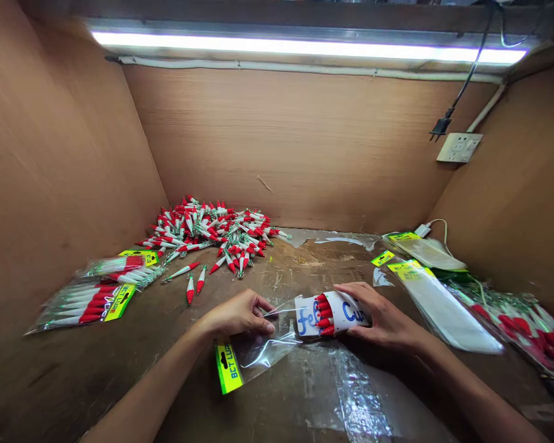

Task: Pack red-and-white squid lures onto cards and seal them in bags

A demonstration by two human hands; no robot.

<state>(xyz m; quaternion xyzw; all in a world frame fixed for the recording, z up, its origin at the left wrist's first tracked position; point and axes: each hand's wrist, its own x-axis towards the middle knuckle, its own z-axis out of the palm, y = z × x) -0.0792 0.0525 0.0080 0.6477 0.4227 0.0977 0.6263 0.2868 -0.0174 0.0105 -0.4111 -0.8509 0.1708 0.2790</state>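
A white card sleeve (305, 326) packed with red-tipped lures (324, 315) sits at 5 o'clock from the view's centre, its blue handwriting partly covered, "Cu" legible. The right hand (383, 317) clamps its 3 o'clock end; at its 9 o'clock, the left hand (249, 312), apart from the right, pinches a glossy clear bag (272, 355) whose yellow-green header (231, 370) reads "BCT LURE". Beneath is a scuffed brown table (277, 406). Around the sleeve: a heap of tapered lures (212, 231) at 10, filled "BCT LURE" packets (85, 303) at 9, flat bags (447, 307) at 3, wood-grained panel (286, 147) and tube light (305, 47) at 12.
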